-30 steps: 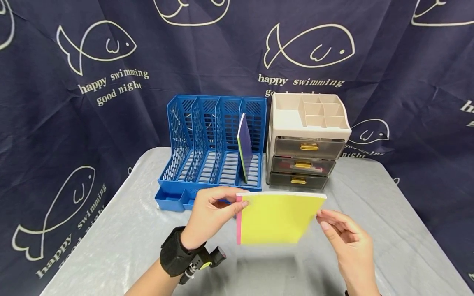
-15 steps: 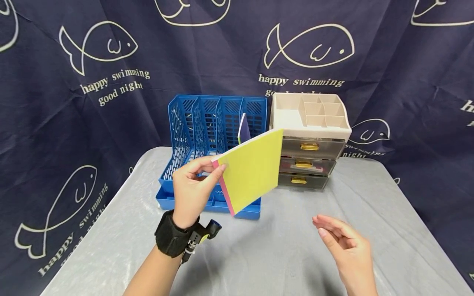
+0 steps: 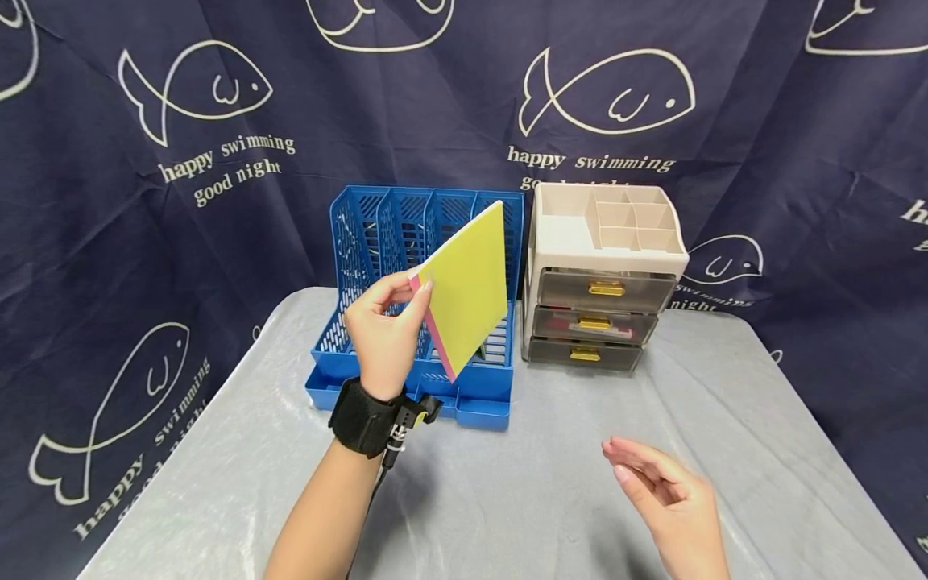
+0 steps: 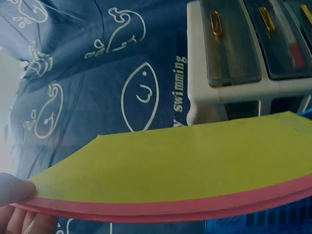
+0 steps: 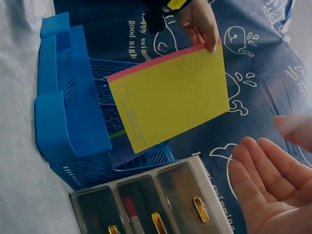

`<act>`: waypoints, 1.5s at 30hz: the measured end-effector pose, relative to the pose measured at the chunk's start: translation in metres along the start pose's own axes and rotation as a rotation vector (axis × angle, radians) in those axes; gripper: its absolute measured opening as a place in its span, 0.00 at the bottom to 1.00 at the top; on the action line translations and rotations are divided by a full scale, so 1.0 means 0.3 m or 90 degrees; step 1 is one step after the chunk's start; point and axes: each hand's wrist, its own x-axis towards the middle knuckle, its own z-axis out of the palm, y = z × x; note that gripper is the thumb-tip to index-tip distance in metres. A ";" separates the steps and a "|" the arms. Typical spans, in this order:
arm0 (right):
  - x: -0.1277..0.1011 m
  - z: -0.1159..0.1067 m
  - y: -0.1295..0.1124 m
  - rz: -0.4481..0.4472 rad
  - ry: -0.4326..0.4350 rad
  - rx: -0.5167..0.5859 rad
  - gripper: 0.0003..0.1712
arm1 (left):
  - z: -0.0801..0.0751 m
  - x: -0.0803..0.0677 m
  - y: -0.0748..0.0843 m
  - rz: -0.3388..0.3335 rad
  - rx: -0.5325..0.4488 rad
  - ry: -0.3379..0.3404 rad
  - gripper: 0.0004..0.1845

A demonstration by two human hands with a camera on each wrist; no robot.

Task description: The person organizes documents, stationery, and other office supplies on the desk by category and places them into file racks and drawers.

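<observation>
the left hand (image 3: 384, 330) has its grip pinched on the pink spine edge of the yellow notebook (image 3: 470, 286), thumb on the far face and fingers on the near one, and holds it tilted in the air over the right end of the blue file rack (image 3: 377, 242). the right hand (image 3: 670, 503) hovers low and near over the worktop (image 3: 551, 499), palm up, fingers relaxed and apart, holding nothing.

as a judgement: to do this step well, the notebook wants turning until its lower edge runs parallel to the rack's dividers, then lowering straight down into one slot, spine kept stiff so the pages do not fan and snag on the slotted walls. a pinch at one corner lets the free end droop; the wrist view shows the cover bowing a little. the open right hand could steady the far corner.

hard to make out: the notebook covers the rightmost slots of the rack, so what stands in them is mostly hidden; only a thin sliver shows below its lower edge. which slot it hangs over cannot be told. the drawer unit (image 3: 602, 278) just right of the rack has smoky fronts, and their contents are only a blur of red.
</observation>
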 end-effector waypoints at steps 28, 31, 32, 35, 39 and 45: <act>-0.040 0.010 0.044 -0.045 0.013 0.099 0.17 | 0.243 0.037 -0.200 -0.057 0.051 0.082 0.06; -0.043 0.014 0.048 -0.046 0.018 0.106 0.17 | 0.262 0.027 -0.226 -0.074 0.058 0.084 0.05; -0.044 0.015 0.050 -0.050 0.017 0.108 0.17 | 0.269 0.024 -0.234 -0.077 0.059 0.086 0.05; -0.047 0.017 0.061 -0.066 0.010 0.119 0.18 | 0.288 0.014 -0.258 -0.085 0.065 0.092 0.05; -0.046 0.018 0.070 -0.087 -0.008 0.131 0.19 | 0.303 0.008 -0.282 -0.099 0.075 0.093 0.05; -0.044 0.019 0.071 -0.093 -0.008 0.118 0.18 | 0.316 0.002 -0.319 -0.126 0.106 0.086 0.04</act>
